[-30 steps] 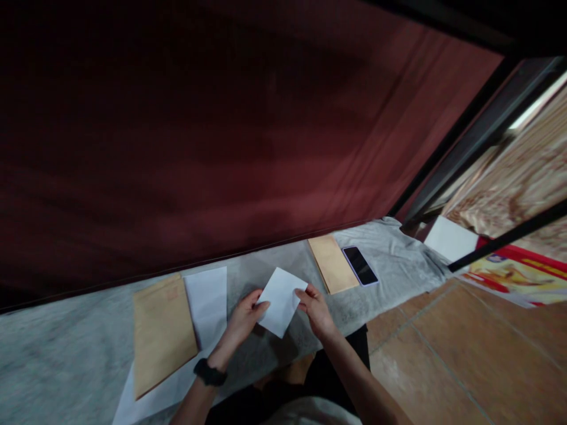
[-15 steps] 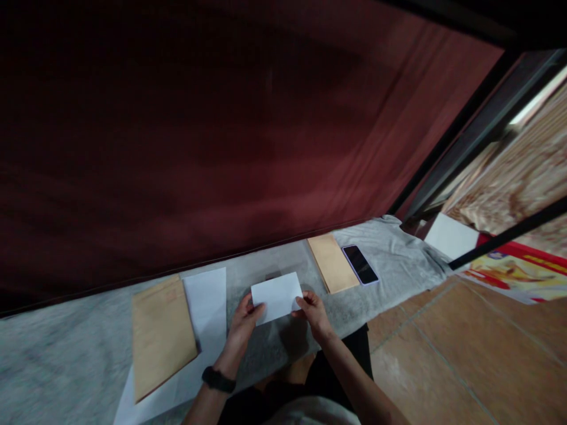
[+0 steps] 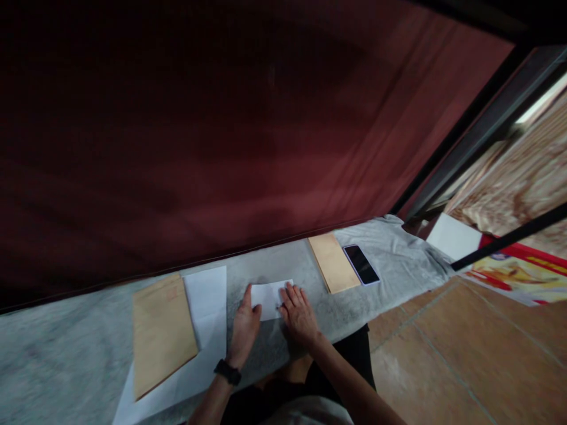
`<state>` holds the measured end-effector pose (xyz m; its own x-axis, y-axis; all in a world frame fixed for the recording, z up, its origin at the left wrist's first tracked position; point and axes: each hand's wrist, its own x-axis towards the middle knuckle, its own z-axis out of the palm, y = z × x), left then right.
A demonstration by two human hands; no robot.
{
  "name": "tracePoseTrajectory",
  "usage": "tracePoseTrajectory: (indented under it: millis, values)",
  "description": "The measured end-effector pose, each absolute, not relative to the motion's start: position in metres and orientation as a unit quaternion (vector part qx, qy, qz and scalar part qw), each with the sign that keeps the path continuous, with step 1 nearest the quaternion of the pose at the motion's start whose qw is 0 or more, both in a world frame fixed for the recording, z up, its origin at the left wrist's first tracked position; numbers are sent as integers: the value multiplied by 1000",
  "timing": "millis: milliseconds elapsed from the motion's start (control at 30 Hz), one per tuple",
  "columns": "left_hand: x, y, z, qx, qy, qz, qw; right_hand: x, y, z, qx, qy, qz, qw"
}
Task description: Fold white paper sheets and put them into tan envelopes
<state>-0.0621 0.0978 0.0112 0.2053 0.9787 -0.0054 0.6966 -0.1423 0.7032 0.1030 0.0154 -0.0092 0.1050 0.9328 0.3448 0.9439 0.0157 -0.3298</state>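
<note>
A small white folded sheet of paper (image 3: 269, 298) lies on the grey cloth in front of me. My left hand (image 3: 245, 330) is at its left edge, index finger stretched along that side and thumb apart from it, touching the lower left part; the other fingers are hard to make out. Flat across the paper's right part rests my right hand (image 3: 300, 316), fingers extended and covering that end. A dark watch (image 3: 227, 372) is on my left wrist.
A brown envelope (image 3: 163, 336) overlaps larger white sheets (image 3: 212, 307) on the left. To the right are a tan stack of envelopes or paper (image 3: 334, 264) and a phone (image 3: 361, 264). The cloth-covered surface (image 3: 53, 354) is narrow, with a dark red panel (image 3: 248, 177) behind it.
The white paper has gone from being held up between both hands to lying on the cloth. My right hand has moved from pinching its right edge to pressing flat on it.
</note>
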Motion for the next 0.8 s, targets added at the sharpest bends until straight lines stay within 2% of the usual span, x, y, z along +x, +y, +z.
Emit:
tracePoseTrajectory:
  millis: [133, 200, 333, 800]
  values:
    - [-53, 84, 18, 781, 567, 225, 134, 102, 15, -14, -707, -672, -39, 218]
    - [-41, 78, 17, 826, 511, 219, 91, 103, 14, -16, -705, -675, -46, 212]
    - [-24, 73, 5, 887, 426, 159, 81, 105, 14, -19, -700, -684, -50, 200]
    - [-56, 75, -6, 860, 485, 157, 19, 130, 21, -13, -724, -650, -26, 229]
